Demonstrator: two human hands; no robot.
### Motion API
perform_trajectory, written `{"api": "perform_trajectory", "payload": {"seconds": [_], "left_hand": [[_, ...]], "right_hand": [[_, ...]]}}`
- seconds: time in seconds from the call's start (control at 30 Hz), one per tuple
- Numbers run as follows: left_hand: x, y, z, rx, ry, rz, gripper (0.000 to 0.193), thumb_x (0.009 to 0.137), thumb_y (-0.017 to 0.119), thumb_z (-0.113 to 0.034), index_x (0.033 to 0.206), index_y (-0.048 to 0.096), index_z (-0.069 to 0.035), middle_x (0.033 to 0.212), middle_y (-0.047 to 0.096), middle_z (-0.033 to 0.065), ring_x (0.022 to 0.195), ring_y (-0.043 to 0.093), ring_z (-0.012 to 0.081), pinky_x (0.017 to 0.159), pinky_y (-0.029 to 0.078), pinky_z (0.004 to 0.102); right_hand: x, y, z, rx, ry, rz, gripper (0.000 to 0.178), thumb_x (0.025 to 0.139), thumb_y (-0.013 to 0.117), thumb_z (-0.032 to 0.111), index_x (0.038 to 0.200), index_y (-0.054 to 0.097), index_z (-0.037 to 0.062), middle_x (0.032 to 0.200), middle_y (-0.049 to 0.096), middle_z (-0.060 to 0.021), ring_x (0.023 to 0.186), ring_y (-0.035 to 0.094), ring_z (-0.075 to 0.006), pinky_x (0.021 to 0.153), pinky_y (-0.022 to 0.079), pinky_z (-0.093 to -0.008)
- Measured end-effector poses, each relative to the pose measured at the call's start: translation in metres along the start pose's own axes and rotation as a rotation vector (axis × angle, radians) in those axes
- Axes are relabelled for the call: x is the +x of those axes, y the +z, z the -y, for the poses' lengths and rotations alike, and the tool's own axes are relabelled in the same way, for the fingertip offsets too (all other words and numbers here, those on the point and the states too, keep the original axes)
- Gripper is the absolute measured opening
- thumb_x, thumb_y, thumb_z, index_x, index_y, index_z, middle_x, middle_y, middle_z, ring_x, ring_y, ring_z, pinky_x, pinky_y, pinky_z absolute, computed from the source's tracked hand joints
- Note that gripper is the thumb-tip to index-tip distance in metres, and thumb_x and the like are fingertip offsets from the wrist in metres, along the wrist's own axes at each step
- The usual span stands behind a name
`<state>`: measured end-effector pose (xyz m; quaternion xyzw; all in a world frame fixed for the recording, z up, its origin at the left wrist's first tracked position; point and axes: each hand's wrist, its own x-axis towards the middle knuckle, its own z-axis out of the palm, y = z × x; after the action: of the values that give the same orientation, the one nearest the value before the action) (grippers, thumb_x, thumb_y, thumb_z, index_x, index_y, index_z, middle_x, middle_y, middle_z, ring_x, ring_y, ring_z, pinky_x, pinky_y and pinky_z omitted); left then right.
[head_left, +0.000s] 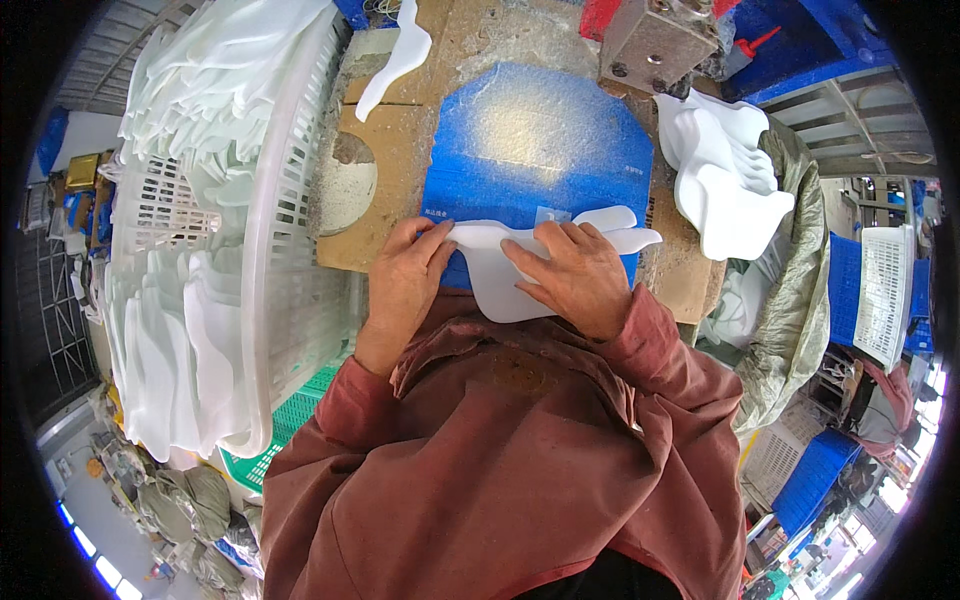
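Note:
A thin white curved sheet piece with a wavy outline is held near my body, at the front edge of a blue board. My left hand is closed in a pinch on the piece's narrow left end. My right hand grips its right part, thumb and fingers pressed on the surface. A rounded white end shows just behind my right fingers; whether it belongs to the same piece I cannot tell.
At my left stands a tall white slatted basket full of similar white pieces. Several more pieces are stacked at the right of the bench, beside a grey-green sack. A metal machine block overhangs the back right; one loose piece lies back left.

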<state>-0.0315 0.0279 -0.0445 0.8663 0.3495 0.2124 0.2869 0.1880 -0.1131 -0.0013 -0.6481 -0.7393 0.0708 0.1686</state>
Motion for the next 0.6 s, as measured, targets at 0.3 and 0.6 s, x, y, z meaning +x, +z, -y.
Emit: {"api": "perform_trajectory", "payload": {"seconds": [0.3,0.6], "left_hand": [[0.007,0.010,0.006,0.144,0.021,-0.027,0.023,0.088,0.078,-0.010,0.111,0.080,-0.006,0.101,0.070,0.0116,0.092,0.069,0.0325,0.080,0.056,0.0423],[0.010,0.013,0.013,0.105,-0.017,0.029,0.017,0.089,0.077,-0.011,0.104,0.079,-0.003,0.096,0.071,0.0154,0.089,0.069,0.0369,0.079,0.054,0.0448]], "right_hand": [[0.010,0.014,-0.008,0.016,0.015,0.054,0.047,0.082,0.083,0.029,0.125,0.069,0.0144,0.103,0.054,-0.0089,0.095,0.064,-0.0284,0.087,0.053,-0.0445],[0.014,0.022,-0.012,-0.017,0.032,0.057,0.044,0.082,0.083,0.032,0.121,0.071,0.0129,0.103,0.056,-0.0082,0.096,0.064,-0.0271,0.083,0.052,-0.0424]]}}
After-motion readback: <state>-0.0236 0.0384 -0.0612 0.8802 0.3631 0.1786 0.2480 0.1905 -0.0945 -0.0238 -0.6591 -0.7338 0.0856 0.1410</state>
